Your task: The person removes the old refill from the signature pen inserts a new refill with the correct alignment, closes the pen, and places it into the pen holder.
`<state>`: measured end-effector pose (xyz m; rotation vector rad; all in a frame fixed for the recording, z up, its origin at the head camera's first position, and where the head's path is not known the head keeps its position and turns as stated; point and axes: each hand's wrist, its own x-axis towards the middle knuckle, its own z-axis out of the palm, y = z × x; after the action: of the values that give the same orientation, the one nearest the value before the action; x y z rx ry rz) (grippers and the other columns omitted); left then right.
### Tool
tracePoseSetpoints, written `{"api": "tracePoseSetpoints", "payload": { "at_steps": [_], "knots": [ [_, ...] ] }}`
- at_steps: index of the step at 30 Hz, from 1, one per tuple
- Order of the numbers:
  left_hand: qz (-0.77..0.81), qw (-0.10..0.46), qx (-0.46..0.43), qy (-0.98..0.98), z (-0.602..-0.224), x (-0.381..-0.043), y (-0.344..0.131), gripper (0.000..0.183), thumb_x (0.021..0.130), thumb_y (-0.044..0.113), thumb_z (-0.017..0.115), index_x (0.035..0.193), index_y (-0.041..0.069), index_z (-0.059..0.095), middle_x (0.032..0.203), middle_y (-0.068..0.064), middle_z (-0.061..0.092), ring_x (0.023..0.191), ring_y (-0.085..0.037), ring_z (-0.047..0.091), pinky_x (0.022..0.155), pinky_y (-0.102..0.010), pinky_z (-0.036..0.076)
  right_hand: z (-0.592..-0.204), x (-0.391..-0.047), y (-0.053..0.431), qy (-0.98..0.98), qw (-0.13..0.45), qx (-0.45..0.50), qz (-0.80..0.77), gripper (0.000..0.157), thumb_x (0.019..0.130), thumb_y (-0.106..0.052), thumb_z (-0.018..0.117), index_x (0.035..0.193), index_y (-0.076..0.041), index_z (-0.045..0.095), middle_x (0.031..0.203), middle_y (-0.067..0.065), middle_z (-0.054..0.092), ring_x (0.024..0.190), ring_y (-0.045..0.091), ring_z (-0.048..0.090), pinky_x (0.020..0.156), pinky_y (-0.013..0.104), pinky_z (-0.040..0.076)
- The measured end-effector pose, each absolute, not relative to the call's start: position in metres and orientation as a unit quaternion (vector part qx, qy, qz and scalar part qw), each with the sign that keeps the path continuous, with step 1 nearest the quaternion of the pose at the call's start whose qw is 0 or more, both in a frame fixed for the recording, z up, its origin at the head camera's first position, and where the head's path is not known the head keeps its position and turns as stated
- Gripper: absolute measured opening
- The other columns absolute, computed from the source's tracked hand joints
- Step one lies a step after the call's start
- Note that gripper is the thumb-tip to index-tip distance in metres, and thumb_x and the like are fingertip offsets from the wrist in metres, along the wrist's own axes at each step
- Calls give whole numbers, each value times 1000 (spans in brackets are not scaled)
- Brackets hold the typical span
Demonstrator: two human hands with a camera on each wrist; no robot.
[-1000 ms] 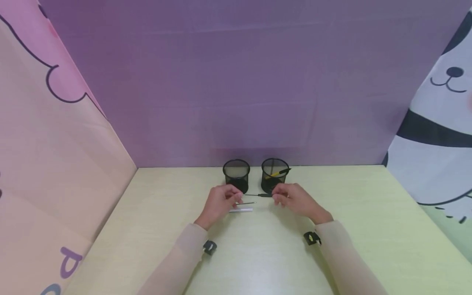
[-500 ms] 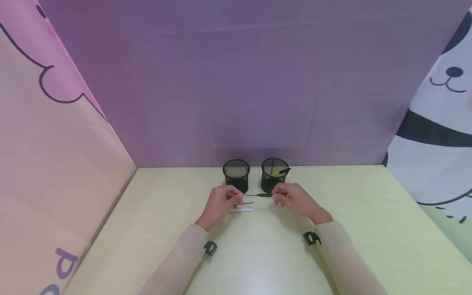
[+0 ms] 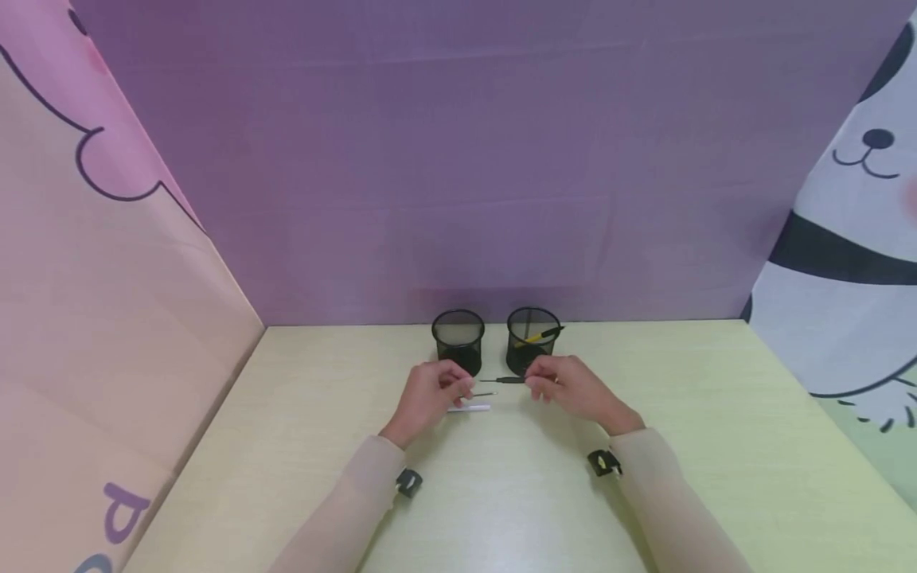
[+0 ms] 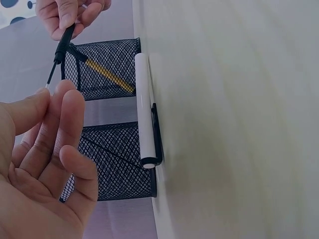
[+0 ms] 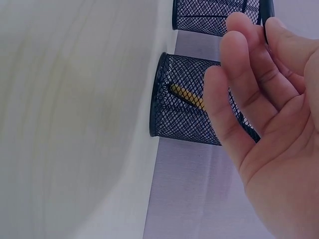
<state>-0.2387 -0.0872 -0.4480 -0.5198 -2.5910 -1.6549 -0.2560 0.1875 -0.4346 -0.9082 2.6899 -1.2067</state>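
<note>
A small slim screwdriver (image 3: 510, 380) with a black handle and thin shaft is held level above the table between both hands. My right hand (image 3: 571, 388) pinches its handle, partly covered by the fingertips. Thumb and forefinger of my left hand (image 3: 426, 398) pinch the far end of the shaft, clearest in the left wrist view, where the handle (image 4: 64, 45) points up. Under the left fingers lie a white capped marker (image 3: 470, 408) and a thin dark rod (image 3: 485, 394), whose left end is hidden by the hand.
Two black mesh pen cups stand at the back: the left cup (image 3: 458, 355) and the right cup (image 3: 513, 354). A yellow-and-black pen (image 3: 539, 337) leans in the right one. A purple cloth wall (image 3: 458, 199) rises behind the table (image 3: 344, 358).
Almost nothing moves. The right hand has shifted very slightly left with the screwdriver, bringing the hands a touch closer together; the left hand stays nearly still.
</note>
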Motion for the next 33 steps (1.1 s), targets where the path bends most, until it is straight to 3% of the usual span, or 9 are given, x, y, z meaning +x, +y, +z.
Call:
{"api": "tracePoseSetpoints", "payload": {
  "at_steps": [22, 33],
  "knots": [
    [-530, 10, -168, -831, -448, -239, -88, 6, 92, 15, 68, 93, 9, 69, 76, 4, 68, 65, -16, 66, 61, -32, 55, -435, -257, 186, 877, 24, -296, -377, 17, 97, -21, 61, 98, -5, 67, 76, -4, 66, 68, 16, 61, 59, 30, 51],
    [-526, 6, -163, -835, -450, -240, -86, 5, 93, 17, 67, 93, 13, 69, 76, 5, 68, 66, -15, 66, 61, -32, 54, -436, -257, 186, 884, -1, -298, -361, 11, 95, -14, 63, 94, -5, 69, 71, -6, 64, 63, 12, 59, 56, 28, 49]
  ]
}}
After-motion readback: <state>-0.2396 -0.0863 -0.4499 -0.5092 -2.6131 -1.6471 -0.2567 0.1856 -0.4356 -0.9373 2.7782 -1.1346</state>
